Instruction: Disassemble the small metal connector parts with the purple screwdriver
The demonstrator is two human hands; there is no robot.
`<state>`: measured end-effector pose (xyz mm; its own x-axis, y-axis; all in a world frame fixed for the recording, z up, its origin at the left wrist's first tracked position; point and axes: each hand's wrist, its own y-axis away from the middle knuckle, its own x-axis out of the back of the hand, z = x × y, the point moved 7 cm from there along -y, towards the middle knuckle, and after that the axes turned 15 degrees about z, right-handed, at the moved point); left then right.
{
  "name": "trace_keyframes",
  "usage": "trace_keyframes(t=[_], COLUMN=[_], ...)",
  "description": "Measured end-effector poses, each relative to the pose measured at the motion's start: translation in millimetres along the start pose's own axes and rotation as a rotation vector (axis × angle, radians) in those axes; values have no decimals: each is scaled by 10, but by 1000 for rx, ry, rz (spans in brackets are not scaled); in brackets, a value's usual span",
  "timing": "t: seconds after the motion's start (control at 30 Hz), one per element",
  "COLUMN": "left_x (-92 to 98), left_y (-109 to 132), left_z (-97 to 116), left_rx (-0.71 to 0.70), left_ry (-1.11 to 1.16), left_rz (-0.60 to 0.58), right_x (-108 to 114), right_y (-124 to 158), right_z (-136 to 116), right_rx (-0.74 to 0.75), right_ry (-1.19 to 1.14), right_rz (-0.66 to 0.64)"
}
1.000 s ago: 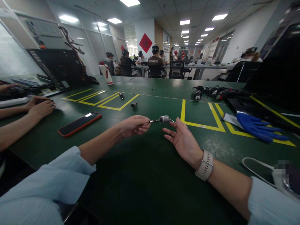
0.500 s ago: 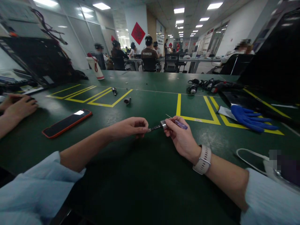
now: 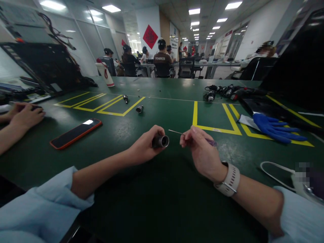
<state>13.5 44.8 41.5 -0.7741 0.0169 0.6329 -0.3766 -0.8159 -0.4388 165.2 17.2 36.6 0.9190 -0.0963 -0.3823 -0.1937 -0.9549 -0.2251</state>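
Observation:
My left hand (image 3: 144, 147) is closed around a small metal cylinder (image 3: 161, 141), its open end turned toward my right hand. My right hand (image 3: 201, 152) pinches a thin screwdriver with a purple handle (image 3: 192, 136); its fine metal tip points left, just above the cylinder's open end and not touching it. Both hands hover low over the green table (image 3: 162, 189). A pale watch sits on my right wrist.
An orange-cased phone (image 3: 76, 133) lies to the left. Two small metal parts (image 3: 139, 109) rest in the yellow-taped boxes. Blue gloves (image 3: 275, 127) and a pile of dark tools (image 3: 222, 91) lie at right. Another person's hands (image 3: 24, 114) rest at far left. People sit at distant tables.
My left hand has shifted from holding the part by its thin shaft to gripping the cylinder body. My right hand let go of the cylinder and drew back with the screwdriver.

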Motion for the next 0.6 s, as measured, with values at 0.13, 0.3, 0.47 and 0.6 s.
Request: trace_keyframes(t=[0.13, 0.3, 0.47, 0.6], left_x=[-109, -205, -248, -273], left_y=[-2, 40, 69, 89], left_z=[-114, -117, -85, -43], left_rx=[30, 52, 6, -79], left_ry=[11, 48, -68, -207], left_rz=[-24, -45, -78, -99], right_x=[-53, -150, -209, -246], right_y=[41, 208, 322, 360], right_z=[29, 1, -112, -125], right_rx=[-106, 35, 312, 413], right_ry=[-9, 258, 507, 622], right_rz=[-76, -231, -273, -316])
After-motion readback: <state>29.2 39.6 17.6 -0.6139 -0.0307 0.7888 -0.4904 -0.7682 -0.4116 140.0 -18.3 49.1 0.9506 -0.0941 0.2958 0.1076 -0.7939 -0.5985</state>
